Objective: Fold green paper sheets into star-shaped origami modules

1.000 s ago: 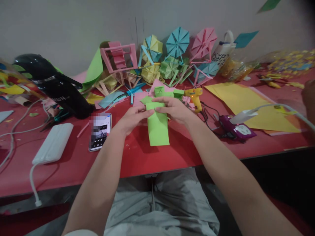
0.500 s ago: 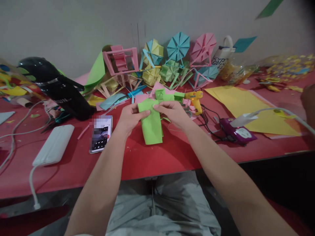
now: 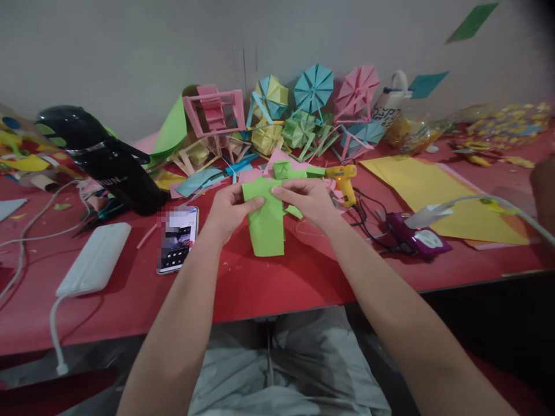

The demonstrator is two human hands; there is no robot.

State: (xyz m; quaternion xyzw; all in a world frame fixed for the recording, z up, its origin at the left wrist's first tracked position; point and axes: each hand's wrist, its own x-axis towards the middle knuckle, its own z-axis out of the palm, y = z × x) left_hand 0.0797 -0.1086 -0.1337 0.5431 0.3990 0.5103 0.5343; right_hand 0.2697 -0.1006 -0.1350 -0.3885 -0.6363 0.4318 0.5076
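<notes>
A folded sheet of bright green paper (image 3: 266,231) hangs between my two hands, just above the front of the red table (image 3: 299,289). My left hand (image 3: 229,211) pinches its upper left edge, thumb lying over the front. On the upper right edge, my right hand (image 3: 307,199) has thumb and finger closed on the paper; the fingers behind it are partly hidden. Beyond the hands lie small green folded paper pieces (image 3: 282,169) and pink paper. A yellow glue gun (image 3: 346,182) sits to the right of them.
Several folded paper wheels (image 3: 314,88) stand along the wall. At left are a black bottle (image 3: 117,167), a phone (image 3: 178,240) and a white power bank (image 3: 95,259). Yellow sheets (image 3: 416,190) and a purple power socket (image 3: 416,234) lie at right. Another person's hand (image 3: 544,185) shows at the right edge.
The green paper has turned slightly and hangs straighter, its lower end a little further left. Both hands keep their pinch on it. The view has tilted slightly up.
</notes>
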